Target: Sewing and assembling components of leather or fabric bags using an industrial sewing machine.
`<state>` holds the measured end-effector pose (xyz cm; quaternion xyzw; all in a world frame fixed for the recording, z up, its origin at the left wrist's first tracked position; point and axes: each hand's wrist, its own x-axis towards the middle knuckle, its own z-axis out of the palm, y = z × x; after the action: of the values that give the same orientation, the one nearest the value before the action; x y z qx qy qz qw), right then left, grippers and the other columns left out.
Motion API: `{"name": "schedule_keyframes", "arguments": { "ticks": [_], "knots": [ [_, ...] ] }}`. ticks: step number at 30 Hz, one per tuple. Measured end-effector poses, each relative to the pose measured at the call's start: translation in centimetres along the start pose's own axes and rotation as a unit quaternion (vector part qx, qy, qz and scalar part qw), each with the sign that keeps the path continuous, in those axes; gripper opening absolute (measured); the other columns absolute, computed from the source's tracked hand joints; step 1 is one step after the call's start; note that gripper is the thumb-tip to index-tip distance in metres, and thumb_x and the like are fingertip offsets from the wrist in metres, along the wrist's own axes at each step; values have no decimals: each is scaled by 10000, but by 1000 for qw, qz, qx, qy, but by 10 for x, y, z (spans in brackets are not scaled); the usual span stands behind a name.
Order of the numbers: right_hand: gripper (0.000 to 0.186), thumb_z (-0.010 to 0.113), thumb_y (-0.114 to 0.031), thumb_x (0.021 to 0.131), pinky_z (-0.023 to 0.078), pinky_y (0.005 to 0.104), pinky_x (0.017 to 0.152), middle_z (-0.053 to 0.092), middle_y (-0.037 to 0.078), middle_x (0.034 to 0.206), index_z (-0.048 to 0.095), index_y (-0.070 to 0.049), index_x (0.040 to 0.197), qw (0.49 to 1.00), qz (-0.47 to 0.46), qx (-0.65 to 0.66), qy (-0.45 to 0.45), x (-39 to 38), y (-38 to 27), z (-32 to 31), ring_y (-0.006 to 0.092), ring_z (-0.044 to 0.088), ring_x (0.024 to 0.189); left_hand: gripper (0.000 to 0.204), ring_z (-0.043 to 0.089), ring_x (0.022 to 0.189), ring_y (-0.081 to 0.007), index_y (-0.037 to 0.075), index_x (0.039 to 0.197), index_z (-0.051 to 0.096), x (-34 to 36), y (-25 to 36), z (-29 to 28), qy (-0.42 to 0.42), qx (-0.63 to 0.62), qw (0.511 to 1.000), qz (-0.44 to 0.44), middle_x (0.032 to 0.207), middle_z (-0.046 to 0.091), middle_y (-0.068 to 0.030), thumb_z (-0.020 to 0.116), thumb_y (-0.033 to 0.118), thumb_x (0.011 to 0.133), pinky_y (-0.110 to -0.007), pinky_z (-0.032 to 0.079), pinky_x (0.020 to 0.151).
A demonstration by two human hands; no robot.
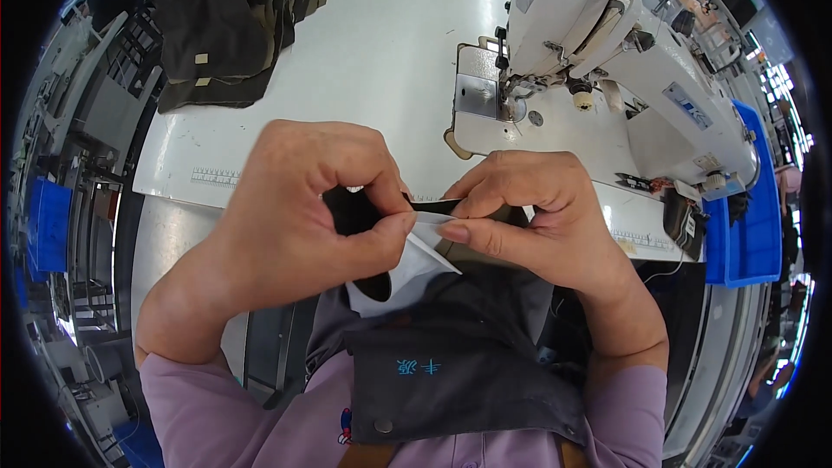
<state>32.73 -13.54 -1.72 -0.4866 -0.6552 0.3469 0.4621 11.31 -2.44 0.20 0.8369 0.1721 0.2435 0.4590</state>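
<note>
White bench (373,52) up top; mid-frame, left hand (316,204) and right hand (546,221) fingers (494,237) pinch pale cloth (394,282), probably soft, light, best held edgewise.

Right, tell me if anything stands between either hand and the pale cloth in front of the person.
Nothing visible does. The left hand and right hand both already pinch the pale cloth near its upper edge.
</note>
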Motion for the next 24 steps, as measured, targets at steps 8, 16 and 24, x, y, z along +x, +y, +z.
{"name": "schedule_keyframes", "arguments": {
  "ticks": [8,16,24],
  "knots": [
    [113,816,-92,832,499,248,614,713,53,811,735,-14,841,998,47,-43,13,-8,5,10,97,650,703,111,677,702,-181,19,692,649,-11,-5,1,12,81,997,0,744,683,-88,746,-37,688,-276,495,612],
    [103,809,-62,832,499,236,616,710,52,846,726,-2,830,997,66,-12,30,-14,13,14,80,644,705,106,658,715,-165,23,699,677,-13,-15,8,36,72,997,1,760,696,-83,767,-30,686,-281,490,638],
    [119,799,-50,833,487,219,621,710,60,874,703,12,797,996,81,22,32,-15,19,16,64,630,726,124,655,737,-169,51,694,695,-13,-21,8,41,102,994,8,740,698,-63,801,-9,674,-300,488,693]
  ]
}}
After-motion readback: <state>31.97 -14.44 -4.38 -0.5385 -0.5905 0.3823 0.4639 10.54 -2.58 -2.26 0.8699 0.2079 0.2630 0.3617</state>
